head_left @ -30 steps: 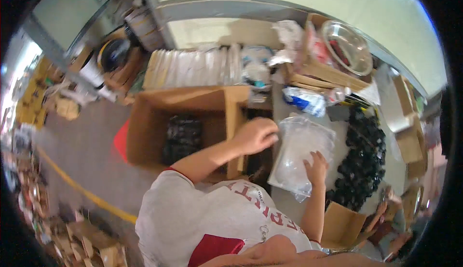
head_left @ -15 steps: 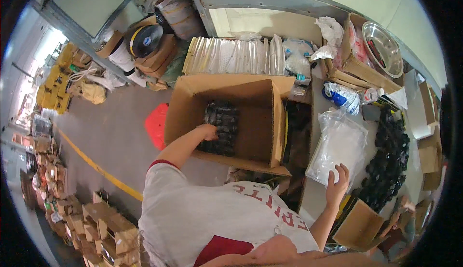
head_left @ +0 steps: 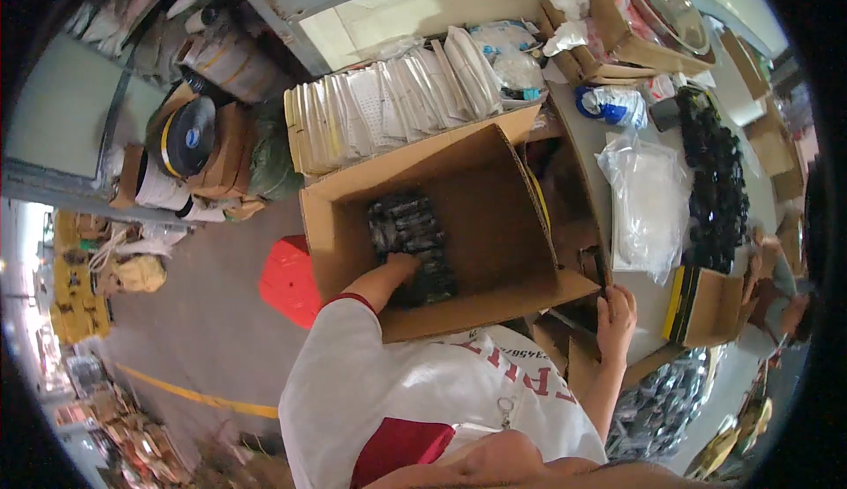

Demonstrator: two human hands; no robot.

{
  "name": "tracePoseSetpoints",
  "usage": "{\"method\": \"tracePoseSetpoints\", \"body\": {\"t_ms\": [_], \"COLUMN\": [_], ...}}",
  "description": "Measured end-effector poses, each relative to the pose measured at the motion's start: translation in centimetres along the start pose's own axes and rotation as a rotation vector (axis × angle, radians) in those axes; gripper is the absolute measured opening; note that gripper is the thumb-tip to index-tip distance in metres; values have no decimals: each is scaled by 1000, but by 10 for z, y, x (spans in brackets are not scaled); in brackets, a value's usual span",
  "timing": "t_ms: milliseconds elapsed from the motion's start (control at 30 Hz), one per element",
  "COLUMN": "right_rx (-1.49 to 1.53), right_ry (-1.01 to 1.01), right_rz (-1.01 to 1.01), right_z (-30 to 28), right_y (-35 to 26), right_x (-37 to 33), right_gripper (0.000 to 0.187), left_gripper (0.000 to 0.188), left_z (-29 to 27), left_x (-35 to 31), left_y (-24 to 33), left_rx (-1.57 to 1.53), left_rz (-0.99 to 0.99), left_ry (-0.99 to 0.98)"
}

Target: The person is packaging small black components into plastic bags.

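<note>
Left fingers [head_left: 411, 264] at black bundles [head_left: 410, 222] inside the carton [head_left: 507, 224], arm [head_left: 372, 286] angled down, grip unclear

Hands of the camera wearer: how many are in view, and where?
2. The left hand is inside the open cardboard box, at the black packages, its fingertips unclear; the right hand is at the table edge, near the box's corner.

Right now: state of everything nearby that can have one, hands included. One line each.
left hand: inside the large cardboard box, at the black packets; grip hidden
right hand: at the table edge; grip unclear
large cardboard box: open, part-filled
black packets: packed close together
clear plastic bags: lying flat on the table
small cardboard box: open
metal basin: tilted
black strapping roll: wound
flat white packs: on edge, in a row
</note>
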State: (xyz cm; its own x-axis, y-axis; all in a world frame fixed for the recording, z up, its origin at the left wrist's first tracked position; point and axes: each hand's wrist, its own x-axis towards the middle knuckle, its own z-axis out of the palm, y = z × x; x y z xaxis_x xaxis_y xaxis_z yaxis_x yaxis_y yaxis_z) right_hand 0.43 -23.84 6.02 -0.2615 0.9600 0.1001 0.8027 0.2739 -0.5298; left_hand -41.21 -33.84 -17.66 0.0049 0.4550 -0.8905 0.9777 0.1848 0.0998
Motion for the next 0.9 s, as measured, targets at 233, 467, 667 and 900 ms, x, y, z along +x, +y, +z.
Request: {"method": "tracePoseSetpoints", "body": {"t_ms": [233,467,667,900], "right_rx": [34,128,121,97], "right_ry": [25,27,39,97], "right_rz": [-103,-264,-215,-158], "right_z": [12,34,22,15], "right_y": [-59,-92,-77,-56], "right_x": [12,9,-8,-16], "right_gripper": [22,24,24,24], "left_gripper": [37,48,33,35], "left_z": [-78,0,109,-3], "left_x": [2,71,66,17], "left_y": [-15,-48,-23,-29], "left_rx": [-92,324,518,204], "left_rz": [334,495,379,491], "left_ry": [252,192,247,-126]}}
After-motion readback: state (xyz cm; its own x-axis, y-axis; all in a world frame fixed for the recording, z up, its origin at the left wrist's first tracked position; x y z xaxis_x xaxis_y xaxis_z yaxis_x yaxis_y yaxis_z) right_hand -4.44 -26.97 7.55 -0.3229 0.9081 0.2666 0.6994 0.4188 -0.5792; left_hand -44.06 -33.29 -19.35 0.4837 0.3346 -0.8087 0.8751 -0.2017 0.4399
